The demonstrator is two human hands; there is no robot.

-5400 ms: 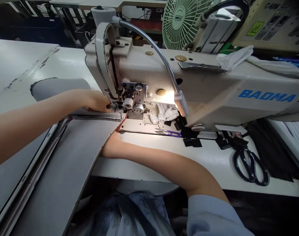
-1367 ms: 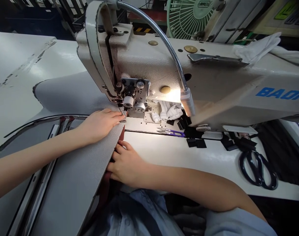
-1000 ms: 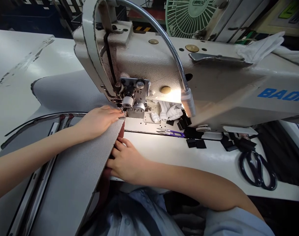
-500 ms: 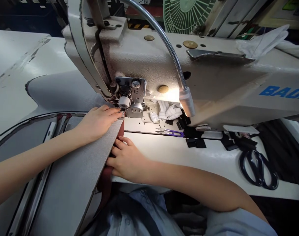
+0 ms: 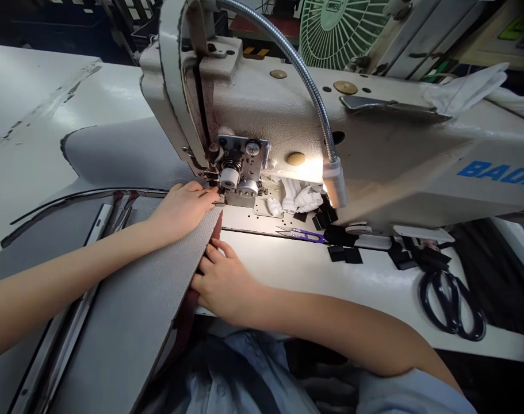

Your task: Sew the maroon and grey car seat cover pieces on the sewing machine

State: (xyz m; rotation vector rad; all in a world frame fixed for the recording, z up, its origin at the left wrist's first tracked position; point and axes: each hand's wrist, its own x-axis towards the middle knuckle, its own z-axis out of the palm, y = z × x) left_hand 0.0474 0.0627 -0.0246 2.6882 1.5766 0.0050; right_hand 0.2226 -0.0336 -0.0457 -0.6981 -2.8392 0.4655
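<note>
A large grey fabric piece (image 5: pixel 136 305) with dark edges lies across the left of the table, its right edge under the head of a sewing machine (image 5: pixel 240 172). My left hand (image 5: pixel 182 211) rests flat on top of the fabric, fingertips beside the presser foot, fingers extended. Below it, my right hand (image 5: pixel 225 282) grips the fabric's right edge, the thumb side up and the other fingertips hidden beneath. A dark red strip (image 5: pixel 217 228) shows under that edge, between the hand and the needle area.
Purple thread snips (image 5: pixel 305 234), white cloth bits (image 5: pixel 302 198) and black pieces (image 5: pixel 345 255) lie right of the needle. Dark-handled scissors (image 5: pixel 451 305) sit at the right. A lamp (image 5: pixel 334 181) hangs from a flexible metal arm; a green fan (image 5: pixel 341 31) stands behind.
The view has shifted, so the machine and fabric appear farther right. Both hands keep nearly the same hold, and the fabric's edge has moved slightly toward the machine.
</note>
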